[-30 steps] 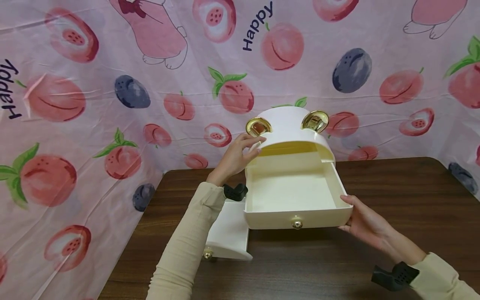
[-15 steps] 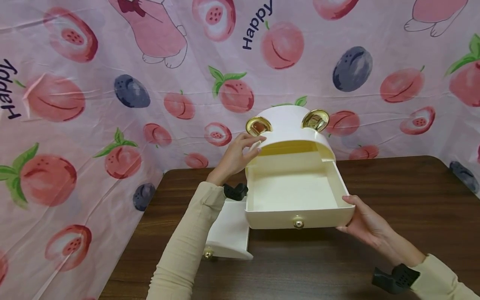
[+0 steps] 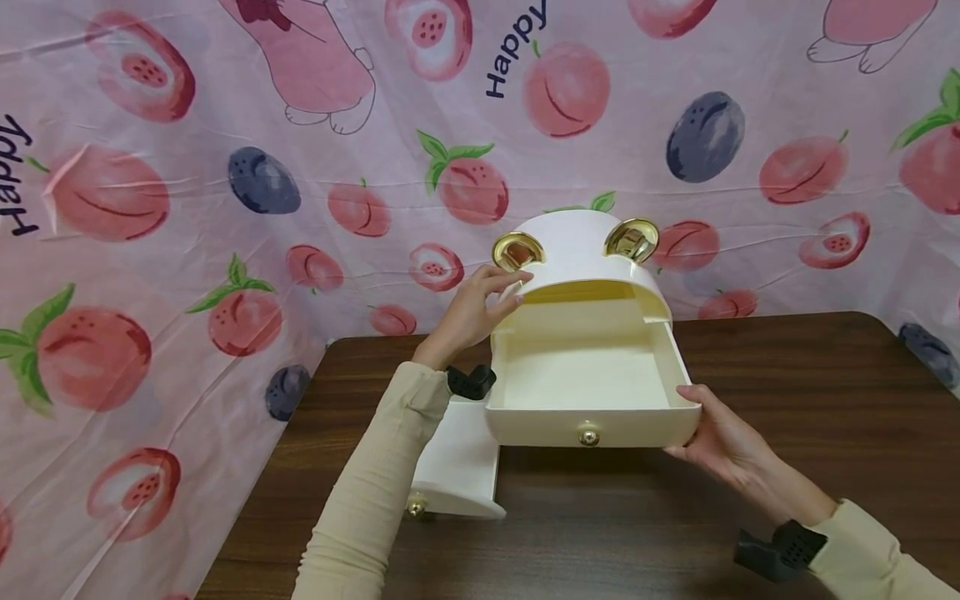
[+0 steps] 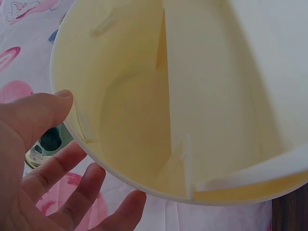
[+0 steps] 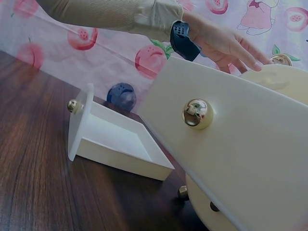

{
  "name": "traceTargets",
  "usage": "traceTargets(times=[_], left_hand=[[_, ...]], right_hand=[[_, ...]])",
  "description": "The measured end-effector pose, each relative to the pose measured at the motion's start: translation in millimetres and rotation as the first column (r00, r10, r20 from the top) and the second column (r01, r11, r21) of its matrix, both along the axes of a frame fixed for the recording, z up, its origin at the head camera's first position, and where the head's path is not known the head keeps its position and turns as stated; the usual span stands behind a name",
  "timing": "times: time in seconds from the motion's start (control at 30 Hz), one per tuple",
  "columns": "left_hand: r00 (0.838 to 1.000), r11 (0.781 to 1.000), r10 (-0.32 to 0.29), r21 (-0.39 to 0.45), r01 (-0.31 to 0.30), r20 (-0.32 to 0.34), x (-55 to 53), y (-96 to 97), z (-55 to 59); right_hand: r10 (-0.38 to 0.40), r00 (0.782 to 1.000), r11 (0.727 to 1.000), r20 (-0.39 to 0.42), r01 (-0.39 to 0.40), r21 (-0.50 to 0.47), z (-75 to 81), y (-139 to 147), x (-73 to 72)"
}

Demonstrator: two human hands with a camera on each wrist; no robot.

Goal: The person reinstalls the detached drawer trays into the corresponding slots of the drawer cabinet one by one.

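Observation:
A white rounded storage box [image 3: 573,242] with gold ears stands at the middle of the table. Its cream drawer [image 3: 591,427] is pulled well out, with a gold knob on its front and a bare inside. My left hand [image 3: 471,312] holds the box's upper left rim; in the left wrist view, the thumb lies over the edge and the fingers [image 4: 89,185] are along the outside. My right hand [image 3: 723,446] grips the drawer's right front corner, thumb at the upper edge, other fingers mostly hidden underneath. The right wrist view shows the drawer front [image 5: 231,125] tilted.
A smaller white drawer [image 3: 459,454] with a curved front and gold knob lies on the dark wooden table [image 3: 570,542], left of the box and partly behind my left forearm. Behind the table hangs a pink fruit-patterned cloth [image 3: 615,92].
Over the last half second the cream drawer's front has shifted slightly back toward the box and left, my right hand moving with it. My left hand and the small drawer stay put.

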State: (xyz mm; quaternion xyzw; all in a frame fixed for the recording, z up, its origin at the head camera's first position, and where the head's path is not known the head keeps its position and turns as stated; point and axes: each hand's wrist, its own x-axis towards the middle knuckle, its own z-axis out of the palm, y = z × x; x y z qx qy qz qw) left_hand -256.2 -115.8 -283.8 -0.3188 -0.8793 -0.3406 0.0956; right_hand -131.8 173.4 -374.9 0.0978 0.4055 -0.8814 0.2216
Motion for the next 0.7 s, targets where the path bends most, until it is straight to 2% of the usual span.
traceTargets(times=[0.7], left_hand=[[1.000, 1.000, -0.013, 0.014, 0.013, -0.009, -1.8, -0.8, -2.3]], right_hand=[[-0.029, 0.999, 0.999, 0.040, 0.030, -0.042, 1.8, 0.6, -12.2]])
